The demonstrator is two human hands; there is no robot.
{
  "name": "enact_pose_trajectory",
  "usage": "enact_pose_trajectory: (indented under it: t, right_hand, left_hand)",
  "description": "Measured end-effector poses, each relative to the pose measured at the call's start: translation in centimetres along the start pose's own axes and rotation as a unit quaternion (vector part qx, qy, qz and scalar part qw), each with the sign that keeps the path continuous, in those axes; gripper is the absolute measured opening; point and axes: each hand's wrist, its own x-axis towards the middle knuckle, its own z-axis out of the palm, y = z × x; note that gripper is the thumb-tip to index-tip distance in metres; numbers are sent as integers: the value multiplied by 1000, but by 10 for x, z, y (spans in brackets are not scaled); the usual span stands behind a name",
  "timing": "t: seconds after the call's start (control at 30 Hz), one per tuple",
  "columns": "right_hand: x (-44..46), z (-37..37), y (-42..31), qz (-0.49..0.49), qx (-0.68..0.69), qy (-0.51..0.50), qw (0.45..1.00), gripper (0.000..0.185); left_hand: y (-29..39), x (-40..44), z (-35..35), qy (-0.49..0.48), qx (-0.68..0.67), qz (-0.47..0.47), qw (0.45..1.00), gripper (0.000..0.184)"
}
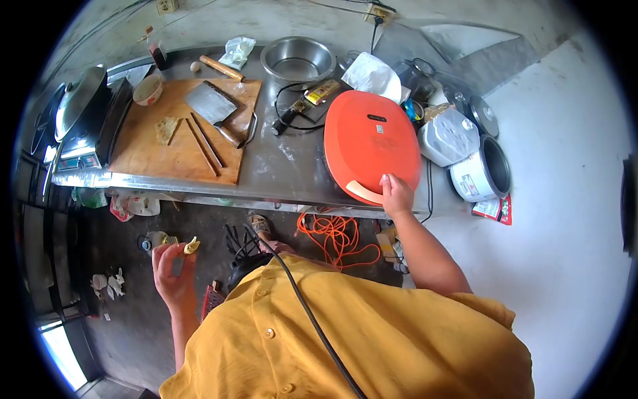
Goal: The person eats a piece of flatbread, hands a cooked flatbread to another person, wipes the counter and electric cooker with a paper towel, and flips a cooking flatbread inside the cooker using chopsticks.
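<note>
My left hand (174,269) is raised over the floor in front of the counter. Its fingers pinch a small yellowish piece of flatbread (192,246). Closed around the pale front handle (364,193) of an orange electric griddle (372,143) is my right hand (397,195). The griddle's lid is down. On the wooden cutting board (143,156) lie another piece of flatbread (167,130), a pair of chopsticks (206,143) and a cleaver (211,103).
A steel basin (298,60), a rolling pin (222,68) and a bowl (147,90) stand toward the back. At left is a lidded wok (81,103) on a stove. Right of the griddle are a plastic container (450,136) and a cooker pot (480,171). An orange cord (332,233) lies coiled below.
</note>
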Motion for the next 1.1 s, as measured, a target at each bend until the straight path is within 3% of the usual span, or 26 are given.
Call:
enact_pose_trajectory:
  t: [0.77,1.1]
  right_hand:
    - [-2,6,7,3,-26,-9,1000,26]
    - [1,9,11,-1,-13,-18,1000,26]
  left_hand:
    - [-2,12,9,-34,-21,-17,999,25]
    - [0,12,12,-3,-26,-2,1000,25]
